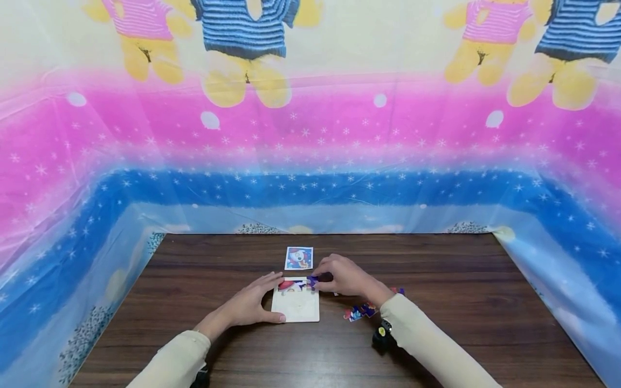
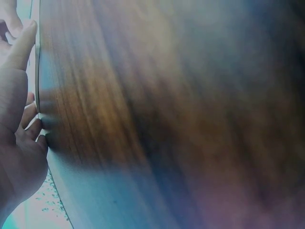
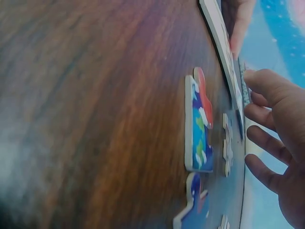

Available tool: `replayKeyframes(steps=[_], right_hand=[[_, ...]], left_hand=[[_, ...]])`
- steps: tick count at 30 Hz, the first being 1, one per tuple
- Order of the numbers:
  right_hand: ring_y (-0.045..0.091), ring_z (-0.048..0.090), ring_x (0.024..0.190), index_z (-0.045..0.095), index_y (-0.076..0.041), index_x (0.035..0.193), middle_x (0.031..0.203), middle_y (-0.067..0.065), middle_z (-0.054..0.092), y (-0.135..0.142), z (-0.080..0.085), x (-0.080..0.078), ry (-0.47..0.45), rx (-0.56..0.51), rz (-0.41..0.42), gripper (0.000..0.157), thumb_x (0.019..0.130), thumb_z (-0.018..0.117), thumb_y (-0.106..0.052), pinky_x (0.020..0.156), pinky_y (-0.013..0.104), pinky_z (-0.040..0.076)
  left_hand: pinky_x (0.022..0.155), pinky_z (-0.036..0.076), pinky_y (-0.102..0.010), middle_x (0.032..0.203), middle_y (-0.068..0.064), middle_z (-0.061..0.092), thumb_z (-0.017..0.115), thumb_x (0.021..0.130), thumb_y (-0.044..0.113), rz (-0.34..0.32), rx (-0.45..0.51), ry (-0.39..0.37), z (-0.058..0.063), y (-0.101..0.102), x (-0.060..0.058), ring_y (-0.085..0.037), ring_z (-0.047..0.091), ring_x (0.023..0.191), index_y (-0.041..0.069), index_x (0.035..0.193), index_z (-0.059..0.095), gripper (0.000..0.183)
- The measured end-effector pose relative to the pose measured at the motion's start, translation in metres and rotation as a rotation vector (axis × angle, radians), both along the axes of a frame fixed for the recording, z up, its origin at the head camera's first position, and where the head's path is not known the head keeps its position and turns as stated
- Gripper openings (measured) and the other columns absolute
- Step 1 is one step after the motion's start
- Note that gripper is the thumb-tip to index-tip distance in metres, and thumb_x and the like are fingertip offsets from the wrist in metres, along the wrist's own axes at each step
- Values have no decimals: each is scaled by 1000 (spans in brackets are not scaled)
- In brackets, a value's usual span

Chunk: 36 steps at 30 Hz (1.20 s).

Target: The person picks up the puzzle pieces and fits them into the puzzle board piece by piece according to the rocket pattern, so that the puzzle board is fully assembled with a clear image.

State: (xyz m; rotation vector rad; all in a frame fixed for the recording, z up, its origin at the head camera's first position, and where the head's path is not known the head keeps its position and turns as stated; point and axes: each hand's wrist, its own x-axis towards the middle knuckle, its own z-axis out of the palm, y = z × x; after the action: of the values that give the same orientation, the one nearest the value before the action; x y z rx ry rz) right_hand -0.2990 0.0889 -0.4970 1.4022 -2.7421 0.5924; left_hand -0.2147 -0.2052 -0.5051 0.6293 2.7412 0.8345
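Note:
A white puzzle tray lies on the dark wooden table, with a few coloured pieces set along its top edge. My left hand clasps the tray's left side, index finger at the top edge and thumb along the bottom. The left wrist view shows that hand against the tray's edge. My right hand pinches a blue-purple puzzle piece at the tray's top right corner. In the right wrist view the right hand hovers beside the tray.
A small picture card lies just behind the tray. Loose puzzle pieces lie on the wood to the tray's right, under my right forearm. A patterned plastic sheet walls the table on three sides.

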Motion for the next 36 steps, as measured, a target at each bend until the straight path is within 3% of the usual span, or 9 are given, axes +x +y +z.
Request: replayKeyframes(steps=[7,22,36], right_hand=[[13,62,105,78,-18,120,115,-3,71,-7,0,2,-11,45,-6,31,97,72,-37,91,35,54],[8,60,95,76,-18,123,112,-4,70,-12,-2,2,-25,36,-3,32,97,71,-36,79,29,52],[9,60,97,79,-19,119,110,-4,70,-14,-1,3,-24,71,-38,30,96,72,-39,83,32,54]], left_hand=[[119,28,-62,166,-5,32,79,82,60,1,0,1,0,0,1,-32,23,155,13,158,41,97],[119,27,-63,166,-7,33,80,83,58,0,14,4,1,0,3,-34,23,155,11,157,42,96],[119,27,-63,166,-6,31,79,82,61,1,9,-11,3,1,1,-33,22,155,12,157,41,97]])
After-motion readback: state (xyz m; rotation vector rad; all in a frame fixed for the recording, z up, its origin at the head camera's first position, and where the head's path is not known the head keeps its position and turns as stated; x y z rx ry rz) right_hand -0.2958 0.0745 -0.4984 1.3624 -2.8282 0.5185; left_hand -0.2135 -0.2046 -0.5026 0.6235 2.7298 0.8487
